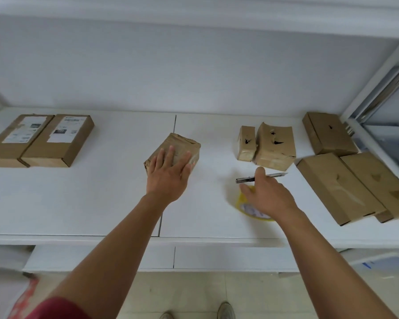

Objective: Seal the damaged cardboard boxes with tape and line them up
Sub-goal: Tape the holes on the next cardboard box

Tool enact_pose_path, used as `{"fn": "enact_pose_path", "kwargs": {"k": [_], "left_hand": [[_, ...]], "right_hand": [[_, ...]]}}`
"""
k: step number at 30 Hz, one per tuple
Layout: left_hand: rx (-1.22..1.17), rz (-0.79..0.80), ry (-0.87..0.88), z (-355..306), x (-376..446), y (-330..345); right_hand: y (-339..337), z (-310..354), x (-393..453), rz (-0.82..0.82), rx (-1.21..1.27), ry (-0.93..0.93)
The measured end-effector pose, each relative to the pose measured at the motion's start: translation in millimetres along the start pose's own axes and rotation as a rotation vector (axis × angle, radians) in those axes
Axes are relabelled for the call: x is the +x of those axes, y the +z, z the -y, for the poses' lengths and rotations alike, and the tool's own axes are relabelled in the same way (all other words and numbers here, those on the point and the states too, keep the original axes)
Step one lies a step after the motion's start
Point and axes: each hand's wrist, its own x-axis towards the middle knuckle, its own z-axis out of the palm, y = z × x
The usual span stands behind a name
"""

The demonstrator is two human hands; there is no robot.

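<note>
My left hand [168, 173] lay flat, fingers straight, on the crumpled box [173, 151] at mid-shelf, gripping nothing. My right hand [266, 196] hovered with its grip open over the yellow tape roll [242, 204], which lay directly beneath it; the utility knife [247, 179] lay just beyond, its long axis running left to right. Torn boxes [268, 147] waited to the right on the white shelf [101, 199], and two labelled boxes [39, 140] sat far left against the white wall.
</note>
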Motion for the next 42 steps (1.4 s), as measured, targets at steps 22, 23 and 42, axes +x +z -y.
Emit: {"fn": "enact_pose_path", "kwargs": {"k": [22,23,42], "left_hand": [[0.002,-0.001,-0.039,-4.6,-1.3,-4.1],[0.004,-0.017,-0.04,-4.3,-2.2,-2.9],[-0.029,-0.023,-0.123,-10.4,-2.4,0.7]], "right_hand": [[4.7,77.7,66.1,0.042,1.433,-0.092],[5.1,73.8,68.1,0.042,1.401,-0.096],[10.6,65.9,74.3,0.177,1.279,-0.146]]}}
